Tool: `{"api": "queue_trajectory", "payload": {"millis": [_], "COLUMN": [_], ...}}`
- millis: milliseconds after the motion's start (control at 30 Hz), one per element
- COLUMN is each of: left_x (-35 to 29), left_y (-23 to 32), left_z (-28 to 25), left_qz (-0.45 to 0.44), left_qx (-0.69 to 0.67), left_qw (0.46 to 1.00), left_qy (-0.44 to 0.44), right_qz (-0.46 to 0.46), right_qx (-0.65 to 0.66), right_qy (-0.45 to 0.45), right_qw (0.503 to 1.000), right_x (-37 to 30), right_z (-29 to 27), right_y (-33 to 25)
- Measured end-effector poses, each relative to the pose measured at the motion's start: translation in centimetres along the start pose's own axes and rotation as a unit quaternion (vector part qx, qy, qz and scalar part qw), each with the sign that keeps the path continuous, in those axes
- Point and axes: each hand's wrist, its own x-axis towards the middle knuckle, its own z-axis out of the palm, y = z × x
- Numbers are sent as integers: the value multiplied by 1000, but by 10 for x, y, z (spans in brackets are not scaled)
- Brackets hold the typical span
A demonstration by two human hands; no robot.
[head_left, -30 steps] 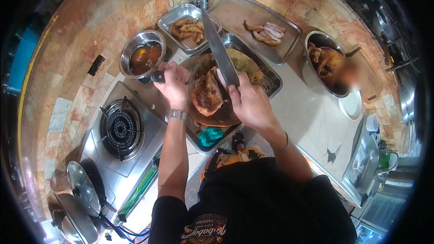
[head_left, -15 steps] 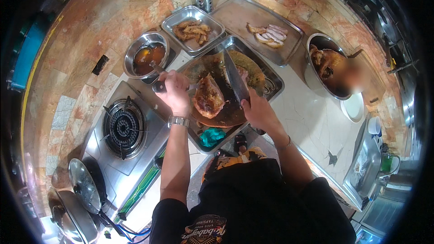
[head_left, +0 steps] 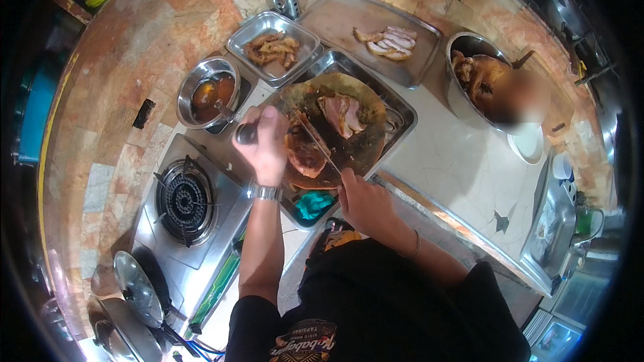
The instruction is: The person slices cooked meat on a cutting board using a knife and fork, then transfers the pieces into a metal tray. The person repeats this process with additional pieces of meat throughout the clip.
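Note:
My right hand (head_left: 367, 204) grips a knife (head_left: 320, 142), its long blade set along the right side of a browned chunk of meat (head_left: 306, 158). Closed around a dark-handled utensil (head_left: 247, 133), my left hand (head_left: 264, 151) is at the chunk's left; the utensil's working end is hidden. The meat rests on a round wooden chopping board (head_left: 355, 151). Several cut slices of meat (head_left: 343, 114) lie on the board to the right of the blade. Beneath the board is a metal tray (head_left: 408, 119), with a green cloth or bag (head_left: 314, 205) in its near corner.
A bowl of brown sauce (head_left: 232, 71) with a utensil stands left of the board. Behind are a pan of browned strips (head_left: 247, 29) and a tray with sliced meat (head_left: 429, 60). A pot of roasted meat (head_left: 464, 102) stands right, a gas burner (head_left: 184, 199) left.
My right hand has brought the knife leftward and nearer me, from over the slices onto the chunk. The slices are now uncovered. My left hand has turned slightly.

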Motion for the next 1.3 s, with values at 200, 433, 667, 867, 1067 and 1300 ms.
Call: {"api": "queue_trajectory", "payload": {"millis": [200, 433, 667, 867, 1067, 1300], "left_x": [0, 2, 7, 17, 23, 23], "left_y": [34, 6, -11, -20, -27, -28], "left_z": [-6, -6, 13, 20, 16, 11], "left_qz": [76, 2, -5, -32, -32, -22], "left_qx": [-57, -56, 19, 54, 31, 36], "left_qw": [993, 998, 1000, 998, 999, 999], "left_qy": [-64, 15, 12, 4, 8, -3], "right_qz": [-13, -20, -11, -16, 39, 4], "right_qx": [-19, -31, -80, -31, 17, 3], "right_qy": [22, 30, -32, 0, -86, 0], "right_qw": [1000, 999, 996, 999, 995, 1000], "right_x": [-7, 1, -2, 37, 37, 64], "right_z": [-1, -13, -13, -21, -27, -20], "right_y": [-3, -11, -22, -40, -43, -54]}}
